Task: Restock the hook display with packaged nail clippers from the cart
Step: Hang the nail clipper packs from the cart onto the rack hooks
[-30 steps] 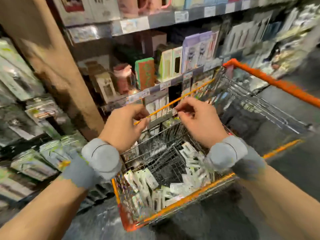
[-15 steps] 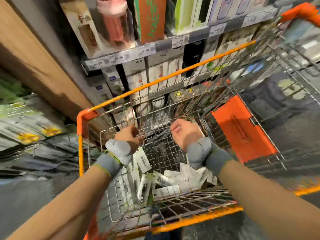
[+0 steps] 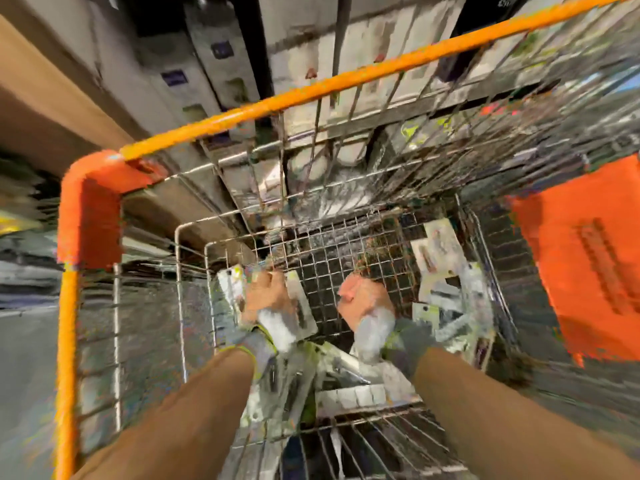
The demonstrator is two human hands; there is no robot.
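Note:
I look straight down into a wire cart [image 3: 311, 88] with an orange rim. White nail clipper packages [image 3: 440, 258] lie loose on its mesh floor, mostly at the right and near side. Both arms reach deep inside. My left hand [image 3: 268, 294] is curled down on packages at the left of the floor, with white cards showing on both sides of it. My right hand [image 3: 360, 297] is curled over bare mesh in the middle, just left of the pile; its fingers are hidden. The frame is blurred. The hook display is out of view.
An orange plastic flap [image 3: 588, 265] hangs on the cart's right wall. Beyond the far rim stand boxed goods [image 3: 221, 74] on low shelves. A brown wooden panel [image 3: 52, 109] runs at the upper left, with grey floor [image 3: 24, 358] left of the cart.
My head has tipped further down over the cart. Both hands left the far rim and dropped to the cart floor among the packages.

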